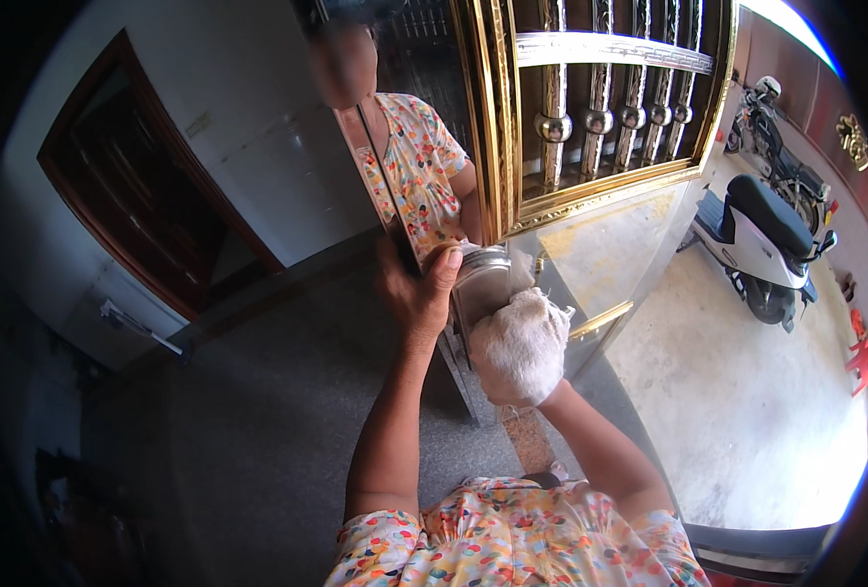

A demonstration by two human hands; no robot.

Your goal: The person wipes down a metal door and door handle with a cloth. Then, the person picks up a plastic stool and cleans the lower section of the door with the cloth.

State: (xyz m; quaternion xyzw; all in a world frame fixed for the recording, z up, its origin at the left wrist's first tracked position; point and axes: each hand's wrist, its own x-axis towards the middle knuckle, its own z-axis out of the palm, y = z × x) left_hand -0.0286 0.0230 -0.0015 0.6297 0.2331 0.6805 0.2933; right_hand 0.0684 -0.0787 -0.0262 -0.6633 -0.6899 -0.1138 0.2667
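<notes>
A metal door stands on edge before me, with an ornate gold-coloured frame [507, 147] around chrome balusters [594, 121]. My left hand [423, 293] grips the door's edge [397, 235], its thumb on the near face and its fingers mostly hidden behind. A white cloth [526, 341] wraps over my right hand [504, 389] and hides the fingers. The cloth presses against a shiny metal plate [484, 286] with a rounded top, beside the door's edge. More pale cloth shows just beyond the plate. The door's dark glossy surface mirrors a person in a patterned top.
A white scooter [764, 249] and a motorcycle [782, 154] are parked on the pale floor at right. Near the right rim stands a red plastic stool [863, 359]. A dark wooden door [133, 191] is set in the left wall, with a pale-handled tool [144, 330] near it.
</notes>
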